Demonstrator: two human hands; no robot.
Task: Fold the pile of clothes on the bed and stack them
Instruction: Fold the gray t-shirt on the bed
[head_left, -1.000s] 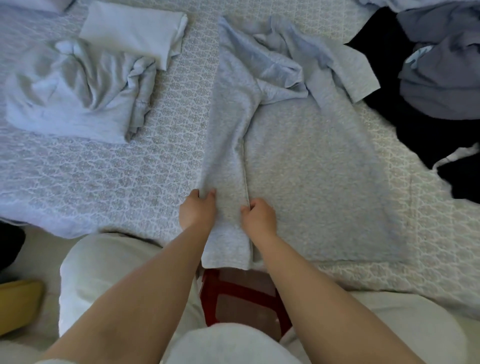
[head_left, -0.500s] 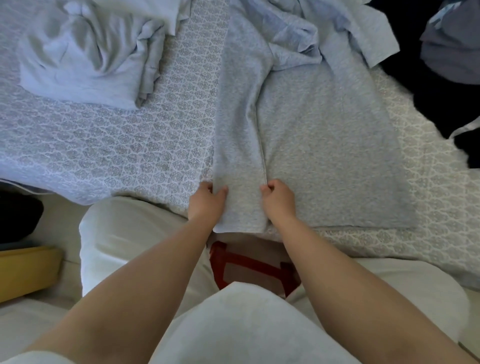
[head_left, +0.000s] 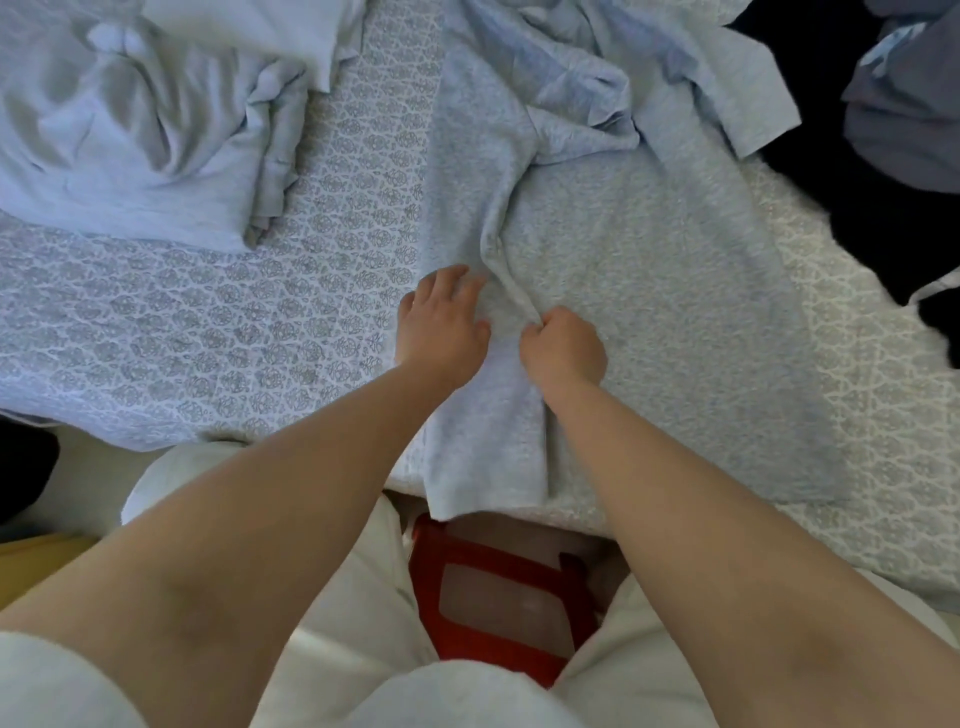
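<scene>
Two bare forearms, no sleeves over them, no watch or bracelet or ring to be seen. Left hand and right hand bare too, without gloves. Short sleeve of a light grey or off-white top at the lower left corner, soft and a little fuzzy in look. Same pale cloth of the top at the bottom middle, rounded, plain, no print or buttons visible. Light cream trousers on both legs, loose, with soft folds, no pattern. Nothing more of the body in view; feet hidden.
</scene>
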